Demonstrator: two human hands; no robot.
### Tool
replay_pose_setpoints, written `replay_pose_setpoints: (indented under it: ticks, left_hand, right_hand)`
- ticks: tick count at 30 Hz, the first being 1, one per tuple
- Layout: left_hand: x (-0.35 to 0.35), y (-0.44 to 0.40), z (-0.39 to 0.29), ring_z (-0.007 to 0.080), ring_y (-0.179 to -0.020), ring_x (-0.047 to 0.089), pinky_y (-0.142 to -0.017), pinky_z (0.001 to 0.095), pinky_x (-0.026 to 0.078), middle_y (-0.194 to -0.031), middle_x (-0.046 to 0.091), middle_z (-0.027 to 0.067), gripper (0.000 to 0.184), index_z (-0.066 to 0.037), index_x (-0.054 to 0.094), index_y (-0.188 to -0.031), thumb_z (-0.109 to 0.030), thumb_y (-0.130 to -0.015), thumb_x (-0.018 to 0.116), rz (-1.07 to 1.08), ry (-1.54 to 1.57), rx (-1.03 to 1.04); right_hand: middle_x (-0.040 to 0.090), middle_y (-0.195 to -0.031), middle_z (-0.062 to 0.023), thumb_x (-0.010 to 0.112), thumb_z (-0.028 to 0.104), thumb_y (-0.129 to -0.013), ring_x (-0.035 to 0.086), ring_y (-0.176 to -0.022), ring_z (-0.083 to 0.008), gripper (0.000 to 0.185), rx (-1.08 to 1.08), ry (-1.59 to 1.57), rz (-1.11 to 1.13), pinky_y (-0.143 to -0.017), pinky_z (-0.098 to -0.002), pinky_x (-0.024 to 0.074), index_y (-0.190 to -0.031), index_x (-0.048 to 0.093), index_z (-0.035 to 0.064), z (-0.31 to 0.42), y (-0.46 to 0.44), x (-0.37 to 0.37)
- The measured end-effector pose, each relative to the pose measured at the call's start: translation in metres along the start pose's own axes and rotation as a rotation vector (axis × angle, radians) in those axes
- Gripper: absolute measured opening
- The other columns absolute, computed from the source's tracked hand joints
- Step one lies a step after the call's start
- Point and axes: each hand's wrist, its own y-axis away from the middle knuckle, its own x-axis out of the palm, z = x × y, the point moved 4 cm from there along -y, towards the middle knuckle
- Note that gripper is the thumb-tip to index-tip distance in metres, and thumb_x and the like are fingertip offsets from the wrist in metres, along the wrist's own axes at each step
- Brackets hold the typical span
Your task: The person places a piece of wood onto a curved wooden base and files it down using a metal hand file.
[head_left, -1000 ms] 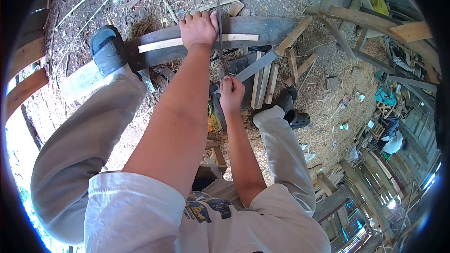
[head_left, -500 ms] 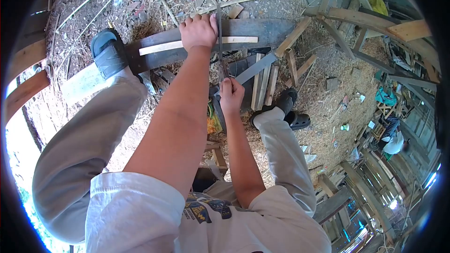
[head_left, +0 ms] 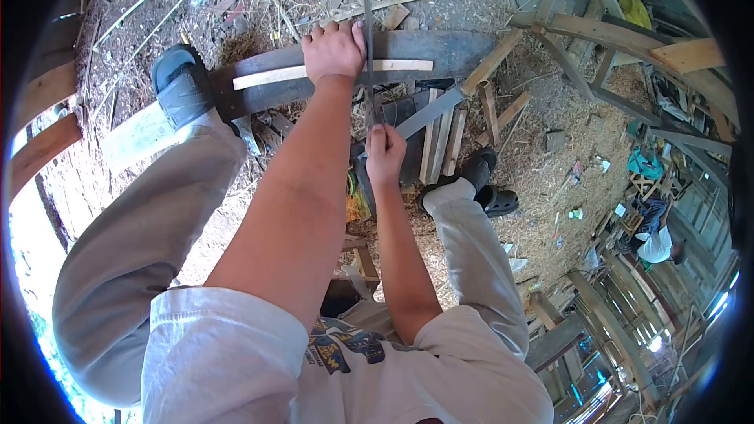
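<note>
A pale wooden strip [head_left: 404, 65] lies along a dark curved plank [head_left: 463, 49]. Fingers of my left hand [head_left: 333, 51] curl over the strip and press it onto the plank. Close beside that hand runs a thin saw [head_left: 369, 55], its blade seen nearly edge-on and crossing the strip. My right hand [head_left: 385, 153] is closed around the saw's handle, on the near side of the plank; most of the handle is hidden by the fingers.
A broad metal blade [head_left: 428, 114] with a wooden handle [head_left: 491, 63] rests to the right, by several upright wood pieces [head_left: 442, 145]. My sandalled foot [head_left: 181, 86] is on the plank's left end. Wood scraps and shavings litter the ground. Another person [head_left: 656, 245] sits far right.
My right hand and the saw have slid a little forward, away from my body. The left hand and the strip have stayed in place.
</note>
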Motion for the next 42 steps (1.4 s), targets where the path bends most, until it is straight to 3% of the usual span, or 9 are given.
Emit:
replay_pose_setpoints:
  ticks: [7,17,42]
  left_hand:
    - [0.004,0.005,0.003,0.032,-0.106,0.069,-0.095,0.0506,0.049,-0.108,0.075,0.0094,0.045,-0.015,0.076,-0.107,-0.044,-0.109,0.041,-0.002,-0.03,-0.003]
    - [-0.001,0.003,0.001,0.0317,-0.108,0.069,-0.097,0.0505,0.048,-0.11,0.074,0.0084,0.045,-0.015,0.076,-0.11,-0.044,-0.109,0.042,0.036,-0.038,-0.008]
    - [-0.002,0.0,-0.001,0.0326,-0.108,0.069,-0.096,0.0503,0.049,-0.111,0.075,0.0086,0.047,-0.015,0.077,-0.108,-0.044,-0.11,0.039,-0.019,-0.045,0.008]
  right_hand:
    - [0.043,-0.06,0.0033,0.058,0.017,-0.106,0.035,-0.056,-0.0052,0.035,-0.009,0.012,-0.021,-0.05,-0.032,0.0269,-0.075,0.052,0.0027,0.006,-0.02,0.006]
    - [0.046,-0.064,0.0062,0.059,0.017,-0.106,0.038,-0.059,-0.0031,0.038,0.06,-0.165,-0.034,-0.051,-0.0273,0.0273,-0.072,0.048,0.0049,0.01,-0.017,0.012]
    - [0.046,-0.061,0.0039,0.056,0.016,-0.107,0.04,-0.057,-0.0037,0.035,0.044,-0.093,-0.022,-0.051,-0.028,0.0296,-0.075,0.051,0.0025,-0.01,0.018,-0.002]
